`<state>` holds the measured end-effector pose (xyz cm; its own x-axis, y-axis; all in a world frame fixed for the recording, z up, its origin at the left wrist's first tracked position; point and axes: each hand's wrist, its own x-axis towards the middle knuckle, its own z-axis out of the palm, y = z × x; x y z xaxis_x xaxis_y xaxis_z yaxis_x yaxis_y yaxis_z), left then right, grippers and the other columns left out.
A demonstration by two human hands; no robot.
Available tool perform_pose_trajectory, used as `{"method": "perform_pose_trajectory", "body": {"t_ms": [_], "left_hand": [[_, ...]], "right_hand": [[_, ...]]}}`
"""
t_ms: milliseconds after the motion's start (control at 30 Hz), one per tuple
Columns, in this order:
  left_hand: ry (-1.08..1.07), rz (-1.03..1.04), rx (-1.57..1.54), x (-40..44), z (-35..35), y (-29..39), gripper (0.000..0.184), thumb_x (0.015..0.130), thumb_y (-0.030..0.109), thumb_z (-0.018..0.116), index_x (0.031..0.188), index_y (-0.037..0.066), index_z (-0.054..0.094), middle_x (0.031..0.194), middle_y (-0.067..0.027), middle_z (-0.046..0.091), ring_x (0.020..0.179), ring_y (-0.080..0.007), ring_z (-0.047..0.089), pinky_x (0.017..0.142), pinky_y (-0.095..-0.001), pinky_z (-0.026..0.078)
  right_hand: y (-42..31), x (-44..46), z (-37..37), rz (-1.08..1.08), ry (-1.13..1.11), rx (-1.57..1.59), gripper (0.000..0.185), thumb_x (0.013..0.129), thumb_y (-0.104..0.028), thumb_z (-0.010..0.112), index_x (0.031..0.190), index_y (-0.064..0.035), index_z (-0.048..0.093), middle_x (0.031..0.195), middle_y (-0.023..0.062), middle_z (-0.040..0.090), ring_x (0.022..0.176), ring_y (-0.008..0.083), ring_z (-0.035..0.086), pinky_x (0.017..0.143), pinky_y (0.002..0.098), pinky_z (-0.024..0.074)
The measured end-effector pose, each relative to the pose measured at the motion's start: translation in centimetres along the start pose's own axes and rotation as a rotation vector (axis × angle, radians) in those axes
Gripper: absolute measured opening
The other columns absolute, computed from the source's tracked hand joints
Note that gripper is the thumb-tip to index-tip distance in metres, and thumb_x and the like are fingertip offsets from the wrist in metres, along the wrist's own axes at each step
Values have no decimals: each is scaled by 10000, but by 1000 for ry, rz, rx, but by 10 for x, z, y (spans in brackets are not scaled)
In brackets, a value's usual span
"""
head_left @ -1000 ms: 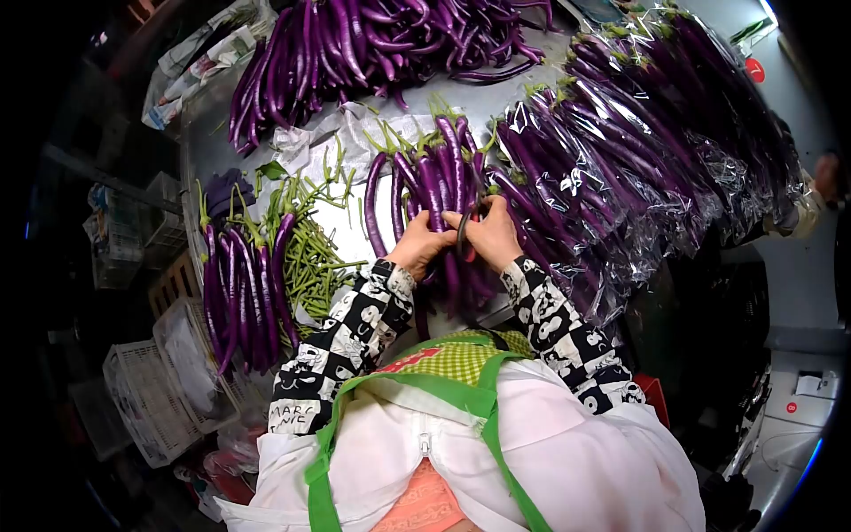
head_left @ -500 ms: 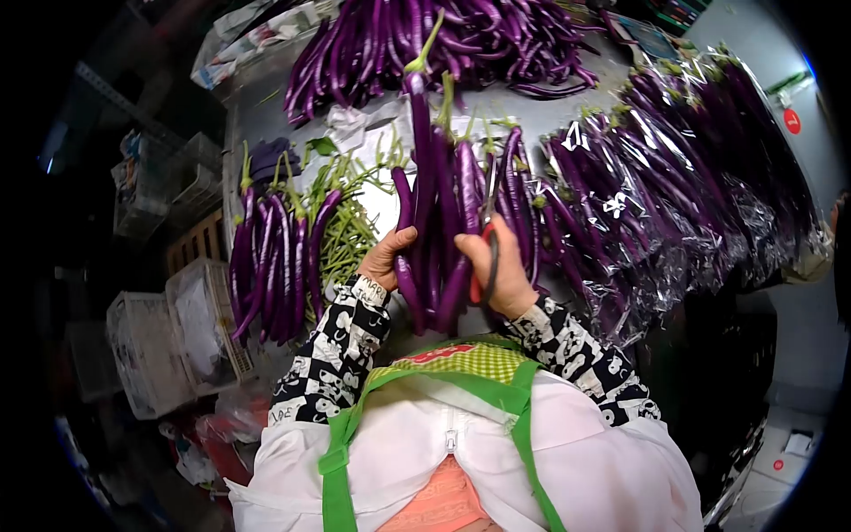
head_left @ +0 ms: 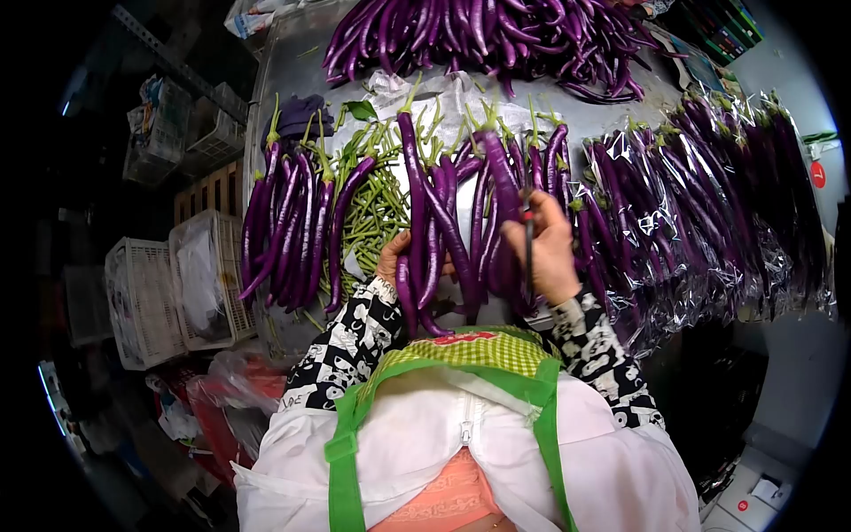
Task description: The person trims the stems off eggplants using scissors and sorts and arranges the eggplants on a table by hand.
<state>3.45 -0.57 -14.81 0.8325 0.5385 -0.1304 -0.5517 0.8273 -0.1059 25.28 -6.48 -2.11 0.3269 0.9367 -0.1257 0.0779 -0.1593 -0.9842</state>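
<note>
My left hand [head_left: 395, 257] is closed around several long purple eggplants [head_left: 415, 191] with green stems, low on the bunch; its fingers are partly hidden behind them. In my right hand [head_left: 551, 250] is a pair of scissors [head_left: 529, 248] with a dark and red handle, the blades pointing away from me. The thumb and fingers of that hand also touch a blurred eggplant [head_left: 503, 182], held nearly upright to the right of the left hand's bunch. More eggplants stand behind and between the hands, over a pale sheet.
Cut green stems [head_left: 368, 199] lie in a heap left of centre. Beyond them is a row of loose eggplants [head_left: 297, 222]. A large eggplant pile [head_left: 479, 35] covers the table's far side. Plastic-wrapped bundles [head_left: 674, 213] fill the right. White crates [head_left: 142, 301] stand at lower left.
My right hand has moved right, away from my left hand, with the scissors and an eggplant. The bunch in my left hand has spread and crossed. The view has shifted slightly.
</note>
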Motion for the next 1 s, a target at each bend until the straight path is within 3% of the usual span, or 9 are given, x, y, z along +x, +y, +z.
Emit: {"method": "perform_pose_trajectory", "body": {"t_ms": [100,167,233,300,433,500,633,800,1000], "left_hand": [[-30,-72,-15,0,14,-1,646,804,298,729,1297,-44,490,1260,-252,562,1119,-426,580,958,-598,472],[-96,-60,-5,1,14,-2,693,808,298,731,1323,-64,443,1301,-259,530,1134,-386,581,943,-552,503],[-74,-100,44,2,14,3,706,819,298,722,1329,-88,423,1307,-262,527,1135,-349,588,950,-501,515],[202,-52,141,1,11,2,668,855,252,690,1364,-66,397,1324,-259,517,1124,-329,602,964,-495,507],[213,-170,376,5,-15,21,567,869,160,653,1344,-58,432,1296,-200,559,1116,-276,615,991,-435,496],[257,-194,510,5,-11,24,540,865,138,647,1329,-54,448,1253,-183,586,1110,-266,622,975,-438,509],[140,-129,699,-3,31,22,611,810,61,632,1368,-31,399,1305,-198,539,1133,-369,597,978,-472,506],[84,-162,666,-10,50,25,764,756,2,619,1441,-11,282,1433,-201,415,1233,-430,501,1008,-493,477],[92,-105,612,0,24,27,653,793,51,676,1385,21,400,1322,-152,534,1178,-302,566,1007,-450,472]], "right_hand": [[7,25,-43,-69,-3,-320,415,820,-77,666,1192,30,517,838,73,616,690,129,571,642,268,472],[15,35,-54,-259,76,-679,402,814,-162,710,1131,19,543,826,153,627,690,293,615,674,395,495],[20,34,-54,-389,96,-1009,386,828,-194,718,1109,2,543,818,158,625,699,330,615,660,421,491],[15,24,-34,-291,-13,-704,429,846,-242,723,1130,8,520,803,125,621,706,235,620,630,366,491],[38,20,25,85,-149,-286,563,803,-334,782,1139,38,525,871,123,647,776,189,633,685,322,505],[53,16,43,19,-117,-310,601,776,-336,805,1149,47,530,891,134,650,764,198,630,685,329,510],[71,19,46,189,-147,270,478,815,-227,765,1117,65,539,858,95,632,753,122,596,635,244,472],[65,40,27,181,38,300,304,893,-232,668,1031,13,555,808,51,619,655,115,568,534,245,437],[84,23,78,-66,125,-55,528,901,-253,668,1278,31,431,953,134,586,871,212,575,772,329,472]]}}
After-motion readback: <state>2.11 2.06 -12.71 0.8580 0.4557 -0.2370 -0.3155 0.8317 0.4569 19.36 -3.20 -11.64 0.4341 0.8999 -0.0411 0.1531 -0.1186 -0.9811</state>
